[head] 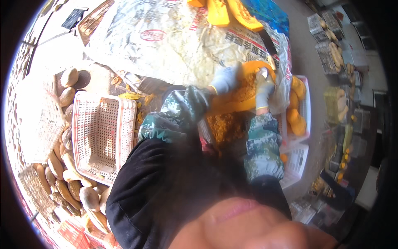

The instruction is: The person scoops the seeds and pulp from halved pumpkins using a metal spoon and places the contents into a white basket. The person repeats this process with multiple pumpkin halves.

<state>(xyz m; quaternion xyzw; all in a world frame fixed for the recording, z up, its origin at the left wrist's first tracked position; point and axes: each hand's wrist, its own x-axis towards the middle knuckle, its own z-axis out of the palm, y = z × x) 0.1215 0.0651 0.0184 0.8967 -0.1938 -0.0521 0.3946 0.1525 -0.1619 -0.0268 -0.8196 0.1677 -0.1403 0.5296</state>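
A cut orange pumpkin piece [245, 90] with stringy pulp lies at the near edge of the sheet-covered work surface. On its left part is my left hand [224, 80] in a light grey glove, blurred, its fingers hard to make out. My right hand [264, 88], gloved too, is closed on a shiny metal scraping tool [264, 72] over the pulp. Just beyond lies a knife with a dark blade [268, 42] and a pale handle. Cut pumpkin pieces [217, 14] rest at the far edge. Loose pulp [228, 127] fills a container below my hands.
Printed plastic sacking [180, 46] covers the surface. A white plastic basket [96, 140] stands at left beside piled whole pumpkins [67, 190]. At right, another crate [306, 102] holds peeled orange pumpkins [295, 121]. A person in dark clothing [337, 190] is farther off at right.
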